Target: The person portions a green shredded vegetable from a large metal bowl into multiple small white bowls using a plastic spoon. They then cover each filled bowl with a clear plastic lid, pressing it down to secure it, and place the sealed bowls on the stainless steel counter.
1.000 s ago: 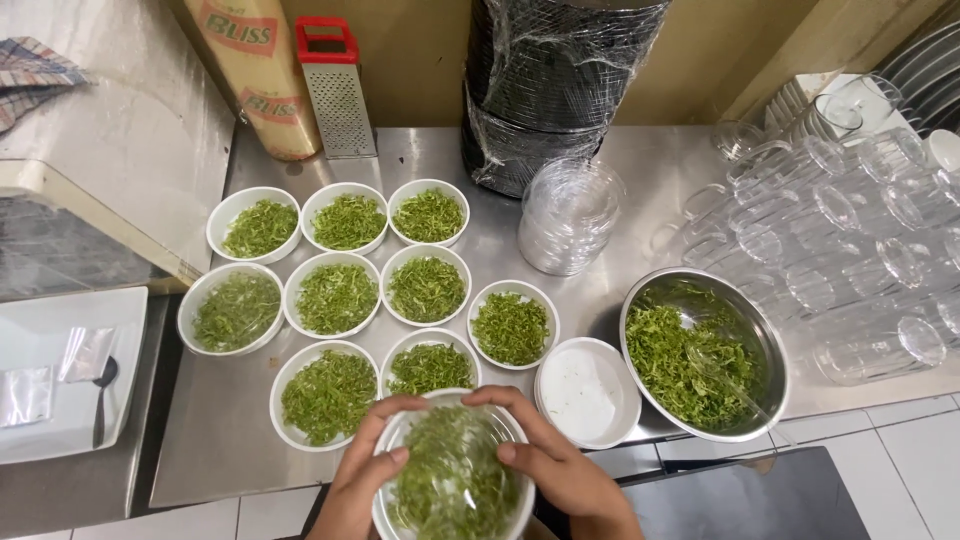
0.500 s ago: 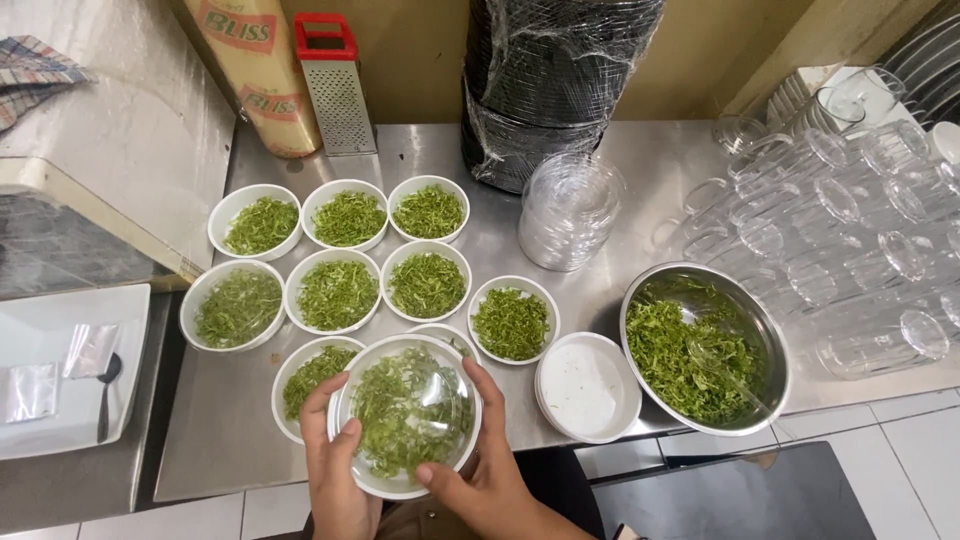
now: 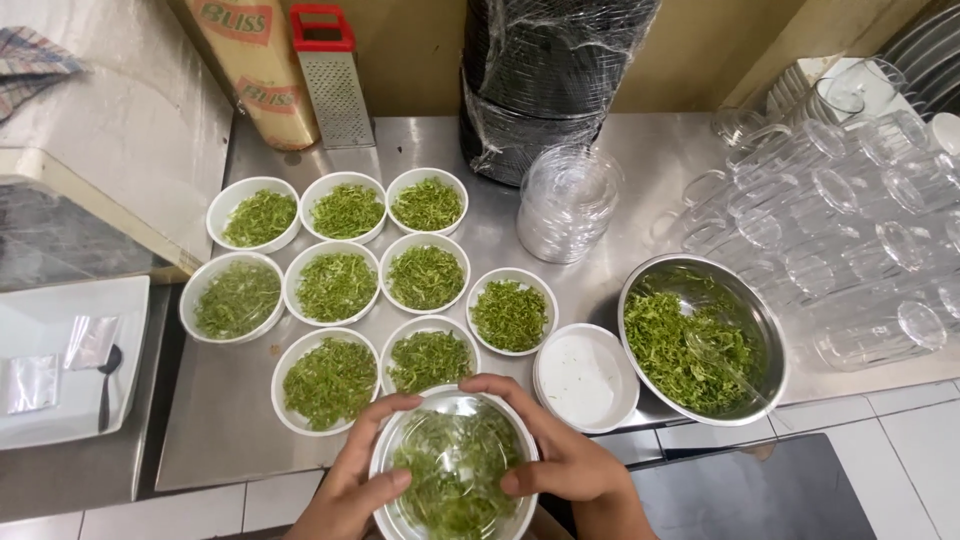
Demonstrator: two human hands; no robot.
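We are cradling a small white bowl of shredded greens (image 3: 455,470) at the near edge of the steel table (image 3: 250,430), left hand (image 3: 350,480) and right hand (image 3: 560,455) both closed around its rim, pressing on a clear domed lid (image 3: 450,425). We are judging it light, rigid and smooth-walled, its thin plastic lid flexing easily; the rim is offering the surest grip.

filled bowls (image 3: 365,265) left, steel bowl (image 3: 702,338) right
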